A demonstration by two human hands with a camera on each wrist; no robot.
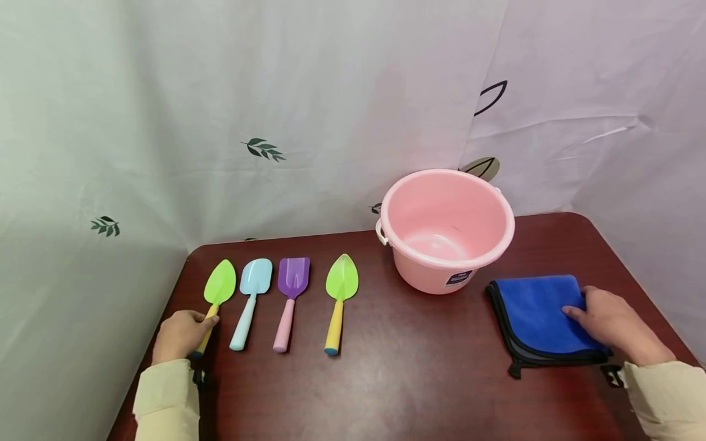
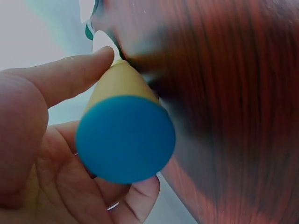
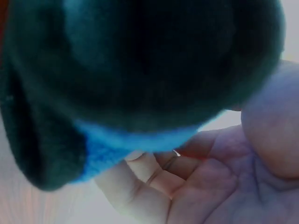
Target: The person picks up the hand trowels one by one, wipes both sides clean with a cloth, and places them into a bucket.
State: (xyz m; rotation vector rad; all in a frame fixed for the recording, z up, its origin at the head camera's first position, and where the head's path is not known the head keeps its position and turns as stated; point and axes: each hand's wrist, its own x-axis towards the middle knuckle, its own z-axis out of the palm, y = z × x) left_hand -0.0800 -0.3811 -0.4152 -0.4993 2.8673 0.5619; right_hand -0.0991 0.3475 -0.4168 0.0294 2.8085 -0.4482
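Observation:
My left hand (image 1: pixel 181 335) holds the yellow handle (image 2: pixel 120 84) of a green-bladed trowel (image 1: pixel 220 282) at the table's left side. In the left wrist view, the thumb and fingers of the hand (image 2: pixel 56 140) are round the handle, whose blue end (image 2: pixel 126 140) faces the camera. At the right, my right hand (image 1: pixel 618 323) grips the right edge of a folded blue cloth (image 1: pixel 543 312) with black trim, thumb on top. The right wrist view shows the dark edge of the cloth (image 3: pixel 149 70) close up, with the hand's fingers (image 3: pixel 140 186) under it.
A light blue shovel (image 1: pixel 256 277), a purple shovel with pink handle (image 1: pixel 293 277) and another green trowel (image 1: pixel 342 278) lie side by side. A pink bucket (image 1: pixel 427 278) stands near the back edge of the brown table (image 1: pixel 386 392). Patterned fabric (image 1: pixel 309 110) hangs behind.

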